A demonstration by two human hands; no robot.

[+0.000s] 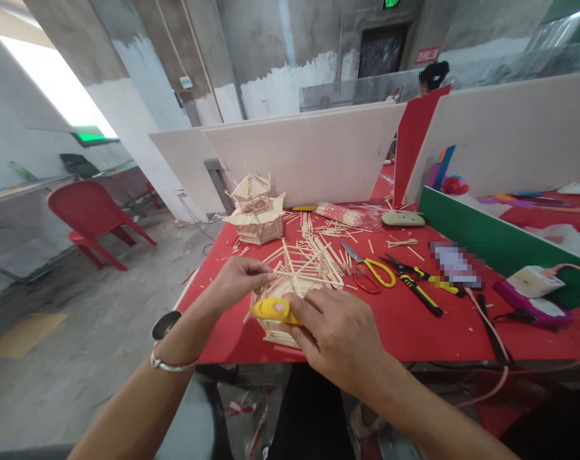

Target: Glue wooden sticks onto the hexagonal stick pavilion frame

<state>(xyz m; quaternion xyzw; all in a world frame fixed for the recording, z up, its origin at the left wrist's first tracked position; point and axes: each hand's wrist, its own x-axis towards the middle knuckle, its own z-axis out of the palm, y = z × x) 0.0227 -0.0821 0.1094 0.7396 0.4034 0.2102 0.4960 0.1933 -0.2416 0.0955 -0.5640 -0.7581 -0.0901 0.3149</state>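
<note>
A partly built model of thin wooden sticks (pixel 276 333) stands at the table's front edge, between my two hands. My left hand (pixel 242 278) pinches a thin wooden stick (pixel 309 279) at the model's upper left side. Closed around a small yellow bottle (pixel 271 309) is my right hand (pixel 335 326), holding it tilted over the front of the model. The bottle's tip is hidden. Behind them stands a tiered stick pavilion (pixel 257 220) with a pointed roof. Loose sticks (pixel 319 252) lie heaped just beyond the model.
On the red table (pixel 390 338) lie scissors (pixel 373 268), black-and-yellow pliers (pixel 419 291), a phone (pixel 455 263) and a purple power strip (pixel 534 303). A green board (pixel 501 246) edges the right side. White panels (pixel 309 153) stand behind; a person (pixel 434 76) is beyond them.
</note>
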